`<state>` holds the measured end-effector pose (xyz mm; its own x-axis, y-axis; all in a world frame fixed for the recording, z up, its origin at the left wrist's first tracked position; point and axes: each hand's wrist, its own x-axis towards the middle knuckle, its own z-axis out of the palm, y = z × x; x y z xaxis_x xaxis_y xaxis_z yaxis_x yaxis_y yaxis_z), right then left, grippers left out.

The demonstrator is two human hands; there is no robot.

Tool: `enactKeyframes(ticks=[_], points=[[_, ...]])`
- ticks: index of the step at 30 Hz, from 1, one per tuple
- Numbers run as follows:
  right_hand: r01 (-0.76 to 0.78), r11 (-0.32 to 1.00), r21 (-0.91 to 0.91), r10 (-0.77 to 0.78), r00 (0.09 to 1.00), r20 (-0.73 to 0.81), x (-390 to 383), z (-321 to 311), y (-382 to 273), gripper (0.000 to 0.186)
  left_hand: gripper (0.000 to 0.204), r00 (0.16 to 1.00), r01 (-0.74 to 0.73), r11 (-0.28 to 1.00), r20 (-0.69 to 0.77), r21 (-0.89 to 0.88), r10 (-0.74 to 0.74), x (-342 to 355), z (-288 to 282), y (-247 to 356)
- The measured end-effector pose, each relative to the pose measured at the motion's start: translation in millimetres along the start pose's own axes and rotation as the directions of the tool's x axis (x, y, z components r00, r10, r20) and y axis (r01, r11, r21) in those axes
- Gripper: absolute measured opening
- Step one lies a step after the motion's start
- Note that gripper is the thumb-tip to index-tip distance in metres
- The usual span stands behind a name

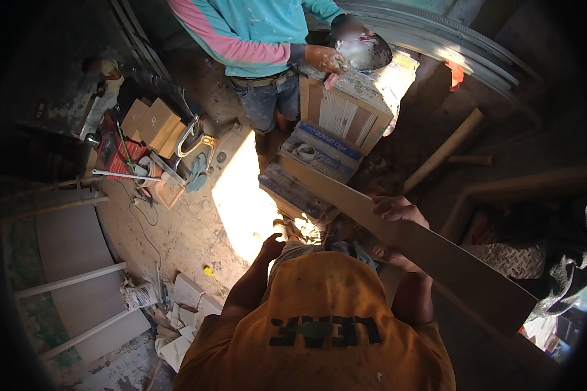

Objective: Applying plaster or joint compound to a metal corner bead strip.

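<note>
A long flat board runs slantwise from the middle of the view to the lower right. My right hand is closed around it, with fingers over its far edge and the thumb side at the near edge. The board's far end lies over stacked boxes with blue printed sides. Low at my left side, beside my waist, is my left hand; its fingers are in shadow, and no held thing shows. Across from me a person in a turquoise and pink top holds a dark bowl with white paste.
A box-like stand is under the bowl. At left lie cardboard boxes, a clamp, slippers and a cable. Broken tile pieces are at lower left. A wooden pole leans at right.
</note>
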<state>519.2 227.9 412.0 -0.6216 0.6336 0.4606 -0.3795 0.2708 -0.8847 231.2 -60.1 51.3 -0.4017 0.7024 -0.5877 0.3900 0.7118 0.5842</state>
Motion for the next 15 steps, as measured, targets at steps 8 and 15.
enactKeyframes(ticks=[8,15], points=[[0.035,0.996,-0.084,-0.023,0.99,0.14,7.2,11.7,-14.9,0.055,0.047,0.997,0.08,0.986,0.029,-0.145,-0.076,7.7,11.7,-10.6],[0.013,0.996,-0.084,0.001,0.986,0.165,7.2,17.0,-32.2,0.06,0.037,0.984,0.136,0.624,0.177,-0.769,0.005,10.0,3.2,14.6]])
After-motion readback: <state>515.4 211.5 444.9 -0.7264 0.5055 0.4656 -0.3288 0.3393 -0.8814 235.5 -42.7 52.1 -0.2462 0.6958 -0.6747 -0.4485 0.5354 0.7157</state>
